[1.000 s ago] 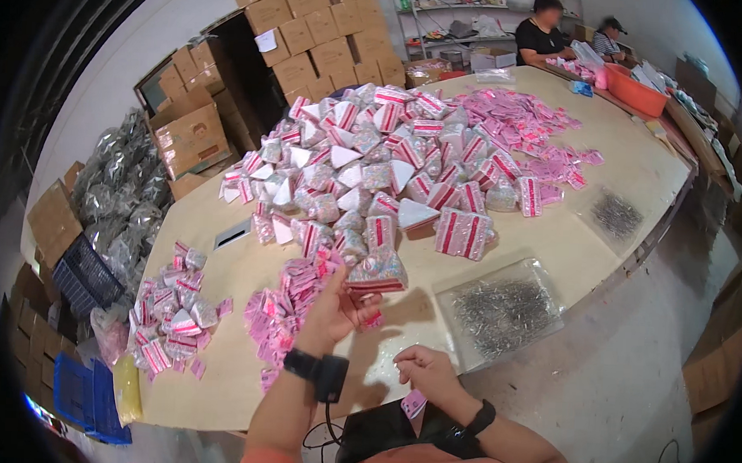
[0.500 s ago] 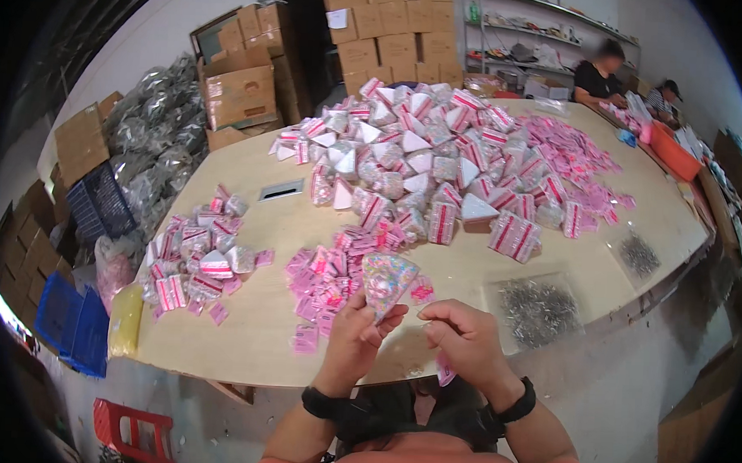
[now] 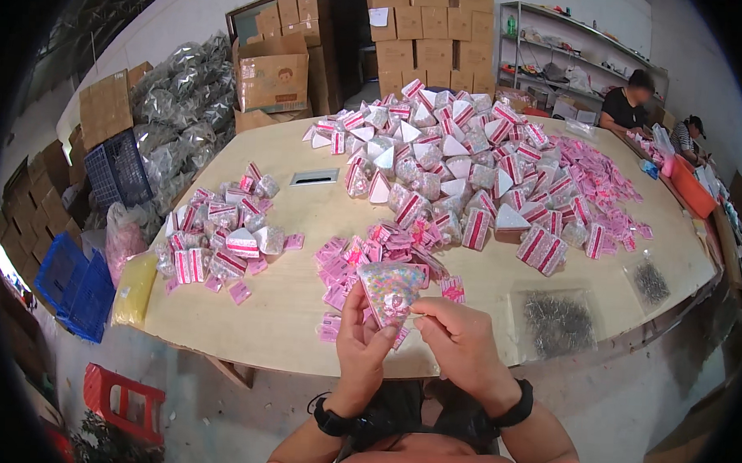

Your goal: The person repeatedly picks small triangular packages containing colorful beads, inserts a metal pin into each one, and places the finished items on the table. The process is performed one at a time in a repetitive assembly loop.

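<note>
We note the left grip [image 3: 362, 347] closed around a wedge pack [image 3: 393, 286], raised above the near edge of the table [image 3: 275, 335], point downward. Its clear film covers small multicoloured pieces. The right grip [image 3: 464, 343] is narrow, thumb and forefinger drawn together at the pack's lower tip; we cannot tell what lies between them.

Behind the pack we find loose flat pink cards [image 3: 340, 267]. To the right, a shallow transparent tray [image 3: 513, 320] contains thin silvery metal pieces [image 3: 559, 324]; a smaller batch [image 3: 652, 281] lies beyond. To the left, we see a cluster of wedge packs [image 3: 222, 225]. Farther back, we observe a large heap [image 3: 448, 164] of white-and-pink wedges, an orange basin [image 3: 692, 192] and stacked cardboard cartons [image 3: 433, 36].
</note>
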The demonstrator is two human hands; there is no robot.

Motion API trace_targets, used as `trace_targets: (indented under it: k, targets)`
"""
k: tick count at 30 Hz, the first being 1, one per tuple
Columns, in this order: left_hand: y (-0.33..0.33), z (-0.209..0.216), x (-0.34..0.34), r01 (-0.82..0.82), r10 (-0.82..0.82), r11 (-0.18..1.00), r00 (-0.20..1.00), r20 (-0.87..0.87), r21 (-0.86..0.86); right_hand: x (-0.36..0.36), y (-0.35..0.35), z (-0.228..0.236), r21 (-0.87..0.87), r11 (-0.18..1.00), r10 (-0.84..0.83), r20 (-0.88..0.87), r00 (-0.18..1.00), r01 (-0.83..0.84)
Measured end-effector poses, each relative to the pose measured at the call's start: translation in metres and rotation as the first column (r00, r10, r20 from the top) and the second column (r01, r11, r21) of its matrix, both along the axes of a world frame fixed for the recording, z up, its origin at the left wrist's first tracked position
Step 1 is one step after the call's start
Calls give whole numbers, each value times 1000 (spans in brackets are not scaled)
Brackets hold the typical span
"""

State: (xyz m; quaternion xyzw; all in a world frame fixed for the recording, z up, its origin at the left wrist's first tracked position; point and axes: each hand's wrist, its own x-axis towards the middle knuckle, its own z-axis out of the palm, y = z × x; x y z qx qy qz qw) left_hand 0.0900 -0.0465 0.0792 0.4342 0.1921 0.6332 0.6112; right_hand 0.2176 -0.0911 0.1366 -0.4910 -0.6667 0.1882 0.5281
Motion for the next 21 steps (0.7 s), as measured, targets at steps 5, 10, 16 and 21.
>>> trace_targets:
  k: [5,10,16,21]
  targets:
    - [6,0,-8,150,-150,989,985,-86,0,-1,-2,4,-68,998,21,23,1000,-19]
    - [2,-1,-2,20,-20,1000,996,-92,6,-4,-3,3,22,999,-42,133,990,39]
    - [2,-4,2,-70,76,996,988,-136,45,-4,0,0,53,996,-85,184,979,76]
    - [1,-6,2,-82,88,996,984,-155,46,-4,2,0,59,994,-103,206,973,93]
